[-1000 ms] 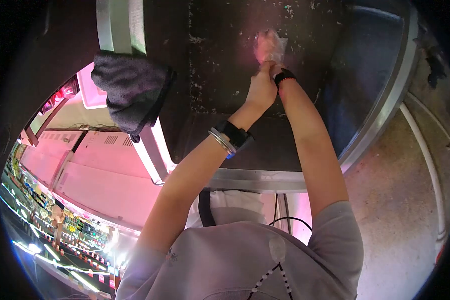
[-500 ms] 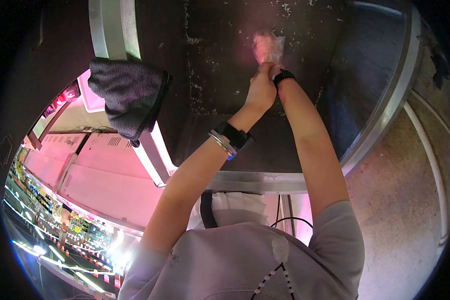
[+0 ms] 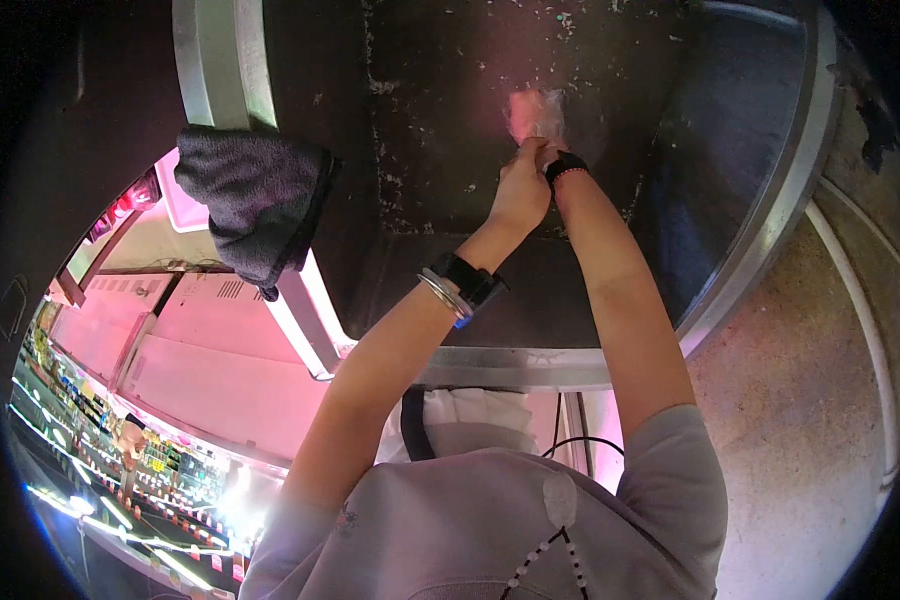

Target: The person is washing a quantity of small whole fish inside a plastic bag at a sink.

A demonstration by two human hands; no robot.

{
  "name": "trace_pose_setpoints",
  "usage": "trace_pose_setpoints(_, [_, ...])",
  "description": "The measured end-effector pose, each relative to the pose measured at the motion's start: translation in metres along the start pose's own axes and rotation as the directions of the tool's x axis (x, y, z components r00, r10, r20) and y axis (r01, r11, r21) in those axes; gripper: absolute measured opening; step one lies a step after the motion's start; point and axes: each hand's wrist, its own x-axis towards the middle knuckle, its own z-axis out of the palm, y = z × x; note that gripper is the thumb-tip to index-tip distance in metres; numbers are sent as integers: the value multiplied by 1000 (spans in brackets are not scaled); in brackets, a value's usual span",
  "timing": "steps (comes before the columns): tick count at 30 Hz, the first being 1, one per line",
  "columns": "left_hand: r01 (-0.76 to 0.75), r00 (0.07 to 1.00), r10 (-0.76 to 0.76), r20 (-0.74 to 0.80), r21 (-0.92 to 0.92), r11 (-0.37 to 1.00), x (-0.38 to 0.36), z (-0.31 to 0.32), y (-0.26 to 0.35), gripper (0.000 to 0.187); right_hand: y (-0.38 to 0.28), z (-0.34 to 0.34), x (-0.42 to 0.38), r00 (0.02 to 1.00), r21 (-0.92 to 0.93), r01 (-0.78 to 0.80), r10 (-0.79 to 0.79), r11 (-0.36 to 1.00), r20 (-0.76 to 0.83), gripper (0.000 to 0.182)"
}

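Note:
A clear plastic bag with something pink in it (image 3: 536, 113) is held over the dark surface (image 3: 450, 190) near the top middle. My left hand (image 3: 523, 188) grips the near end of the bag, its fingers wrapped round and pressed together. Right beside it, my right hand (image 3: 554, 160) is also closed at the bag's near end, partly hidden behind my left hand. Which fingers hold the plastic is hard to make out. A watch and a bracelet are on my left wrist, a dark band on my right.
A dark grey towel (image 3: 255, 200) hangs over the metal frame at the left. A curved metal rim (image 3: 750, 275) bounds the dark recess at the right and front. Pink-lit panels (image 3: 210, 350) and bright lights lie at the lower left, with pipes (image 3: 855, 300) at the right.
Both hands and the bag sit slightly lower in view, a little closer to my body. Their grip looks the same, and the bag's top is slightly lower too.

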Motion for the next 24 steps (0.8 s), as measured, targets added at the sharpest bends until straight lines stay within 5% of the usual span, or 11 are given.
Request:
trace_pose_setpoints(5, [107, 994, -106, 38, -5, 994, -1, -2, -2, 38, 4, 32, -2, 989, -58, -8, 0, 998, -148, 21])
trace_pose_setpoints(8, [121, 992, -121, 24, -3, 993, -2, -2, -2, 38, 1, 29, 1, 997, 31, -43, 41, 999, 67, 25])
trace_pose_setpoints(24, [182, 983, -182, -5, 24, 983, 10, -7, -4, 41, 13, 85, 18, 988, 86, -82, 93, 993, -123, 38])
